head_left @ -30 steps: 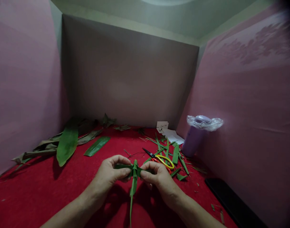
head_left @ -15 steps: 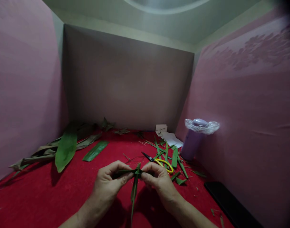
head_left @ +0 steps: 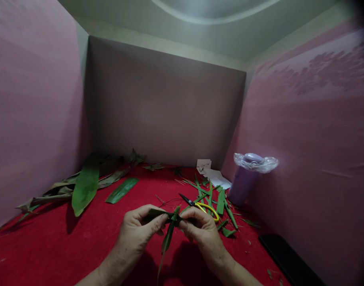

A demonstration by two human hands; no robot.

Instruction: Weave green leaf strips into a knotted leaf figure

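A folded green leaf piece (head_left: pixel 172 226) is held between my two hands above the red cloth (head_left: pixel 89 254), its thin end hanging down. My left hand (head_left: pixel 140 230) pinches its left side between thumb and fingers. On the right side, my right hand (head_left: pixel 201 230) grips it the same way, fingertips close to the central knot. Just beyond my right hand lie scissors (head_left: pixel 210 209) with yellow handles, blades pointing to the back left. Cut green strips (head_left: pixel 220 201) are scattered around and to the right of them.
Large leaves (head_left: pixel 86 188) pile up at the left, with a cut leaf piece (head_left: pixel 121 190) beside them. A purple bottle (head_left: pixel 242 184) wrapped in plastic at its top stands at the right, near white papers (head_left: pixel 217 177). A black flat object (head_left: pixel 289 258) lies front right.
The folded leaf piece has tilted in my hands, and its hanging end has swung left. Both hands keep their hold. The whole view has shifted slightly.
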